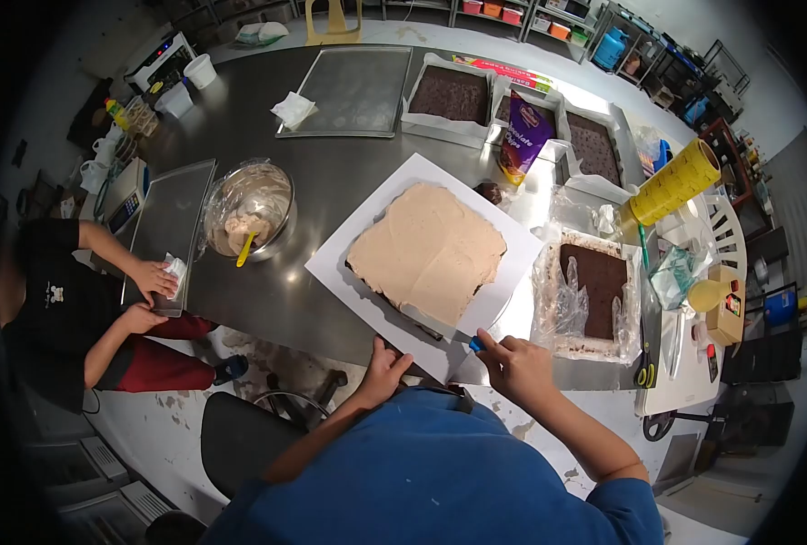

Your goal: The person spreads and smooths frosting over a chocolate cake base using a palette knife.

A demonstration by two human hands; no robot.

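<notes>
Frosted cake (429, 243) is set on a white board (349, 261) at the near middle of the bench (331, 173). Right: pan with plastic wrap (594, 295) close to the board's right corner, scissors (645, 371) just beyond. Far right: purple pouch (524, 136) and lined cake pans (451, 94) packed together. Left: steel bowl (256, 204) with yellow spatula (245, 250); farther left, a tray (163, 218) is being touched by another person's hands (154, 280), white cloth (175, 274) under one. Cake and board are turned diamond-wise, one corner pointing near; cake is close to square, long axis can't be told. Board's near corner is brought to the bench's near edge. Bare metal is left between bowl and board, and toward the far tray (349, 91); right side is tight. Blue-handled tool (476, 344) is gripped in the right hand (519, 366), blade along the cake's near side. Left hand (383, 371) is partly curled at the board's near-left edge; firm grip can't be told.
</notes>
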